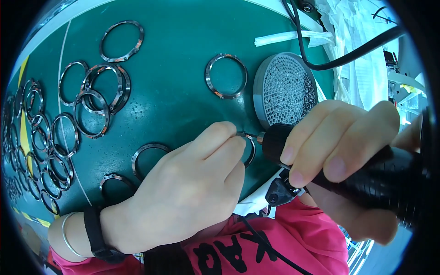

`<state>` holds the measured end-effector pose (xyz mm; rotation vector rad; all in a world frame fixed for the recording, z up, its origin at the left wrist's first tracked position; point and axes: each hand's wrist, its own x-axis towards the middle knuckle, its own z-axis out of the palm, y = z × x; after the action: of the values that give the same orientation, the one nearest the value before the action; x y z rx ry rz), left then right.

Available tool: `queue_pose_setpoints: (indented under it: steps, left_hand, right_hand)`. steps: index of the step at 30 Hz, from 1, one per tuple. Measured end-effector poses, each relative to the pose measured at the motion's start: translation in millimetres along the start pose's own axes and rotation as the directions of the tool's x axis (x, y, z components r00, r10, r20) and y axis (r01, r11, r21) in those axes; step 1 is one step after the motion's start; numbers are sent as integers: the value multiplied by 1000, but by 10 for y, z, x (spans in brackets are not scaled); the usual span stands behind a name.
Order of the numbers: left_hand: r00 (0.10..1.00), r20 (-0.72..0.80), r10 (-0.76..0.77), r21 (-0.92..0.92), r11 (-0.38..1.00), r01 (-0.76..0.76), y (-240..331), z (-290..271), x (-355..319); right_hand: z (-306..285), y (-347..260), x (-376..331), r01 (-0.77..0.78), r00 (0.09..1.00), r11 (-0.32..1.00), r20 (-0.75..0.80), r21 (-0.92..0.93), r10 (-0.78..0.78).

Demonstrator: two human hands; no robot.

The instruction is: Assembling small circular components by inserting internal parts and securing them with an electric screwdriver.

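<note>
My left hand [192, 183] reaches across the middle with its fingers closed on a dark metal ring [250, 152], mostly covered by the hand. In my right hand [339, 142] is a black electric screwdriver [277, 143], its body lying sideways. The thin bit points left and meets the top edge of the held ring, close to my left fingertips. Just beyond the screwdriver stands a round grey tray [259, 98], its face dotted with small holes and darker bits along the right side. A single loose ring [207, 78] lies left of the tray.
Several similar metal rings [110, 112] lie overlapping on the green mat [174, 46], crowding the left side. Two more rings [136, 158] sit partly behind my left hand. A thick black cable [362, 51] hangs at the upper right, beside white plastic sheeting [341, 27].
</note>
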<state>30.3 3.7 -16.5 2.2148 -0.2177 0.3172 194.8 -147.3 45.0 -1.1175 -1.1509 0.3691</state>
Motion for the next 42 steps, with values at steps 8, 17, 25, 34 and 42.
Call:
queue_pose_setpoints:
  steps: [8, 17, 25, 34, 42]
  left_hand:
    - [994, 104, -13, 33, 999, 10, 60, -33, 16]
    - [999, -8, -32, -2, 999, 32, -98, 87, 33]
    - [999, -48, -3, 35, 999, 4, -133, 104, 10]
    - [998, -54, -20, 50, 999, 22, -148, 112, -5]
    - [998, -57, -8, 45, 999, 11, -125, 106, 18]
  right_hand:
    - [-270, -35, 116, -3, 998, 996, -56, 90, 8]
    - [-109, 367, 133, 285, 958, 958, 24, -16, -285]
    - [-69, 322, 136, 141, 988, 980, 85, -141, -130]
    - [-19, 240, 95, 131, 989, 974, 95, -183, -115]
    - [176, 178, 92, 47, 987, 997, 155, -62, -37]
